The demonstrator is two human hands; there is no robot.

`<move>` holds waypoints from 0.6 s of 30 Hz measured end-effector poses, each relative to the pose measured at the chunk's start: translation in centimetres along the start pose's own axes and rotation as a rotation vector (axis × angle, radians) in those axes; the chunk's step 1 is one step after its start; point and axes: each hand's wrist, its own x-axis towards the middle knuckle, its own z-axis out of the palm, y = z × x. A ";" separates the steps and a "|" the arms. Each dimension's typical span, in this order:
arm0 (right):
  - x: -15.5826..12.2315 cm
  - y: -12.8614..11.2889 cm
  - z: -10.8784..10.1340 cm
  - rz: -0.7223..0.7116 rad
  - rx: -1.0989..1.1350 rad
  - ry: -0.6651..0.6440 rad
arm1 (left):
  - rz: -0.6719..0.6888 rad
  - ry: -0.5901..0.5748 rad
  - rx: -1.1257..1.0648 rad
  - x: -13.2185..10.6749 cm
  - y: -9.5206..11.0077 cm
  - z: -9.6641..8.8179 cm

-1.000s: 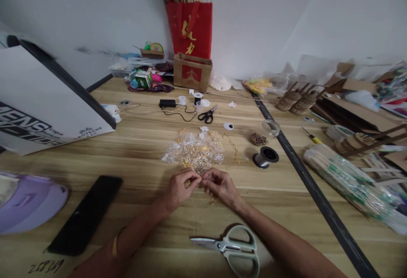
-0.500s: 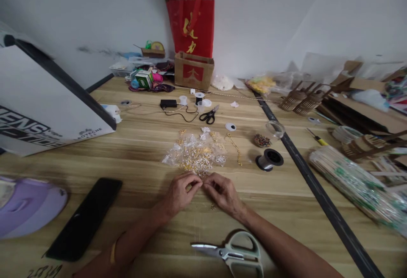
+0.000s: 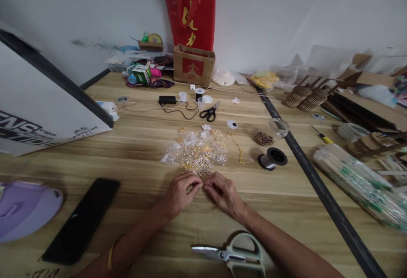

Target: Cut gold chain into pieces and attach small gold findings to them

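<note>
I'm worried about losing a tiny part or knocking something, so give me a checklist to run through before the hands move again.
1. Bare left hand and bare right hand pinching, fingertips close together: ok.
2. Piece between the fingertips secure: cannot tell, too small to see.
3. Loose pile of small gold and silver metal parts within easy reach: ok, just beyond the hands.
4. Tiny dark-gold piece by the right hand free of it: cannot tell.
5. Large scissors with pale grey-green handles well clear of the right forearm: not ok, handles close beside it.
</note>
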 end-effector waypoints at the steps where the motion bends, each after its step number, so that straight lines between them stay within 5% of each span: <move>1: 0.0 0.0 0.0 -0.001 0.000 -0.006 | -0.004 -0.004 0.000 0.0 0.0 0.0; 18: 0.1 0.0 -0.2 0.005 0.007 -0.020 | -0.032 -0.051 0.013 0.0 -0.3 0.1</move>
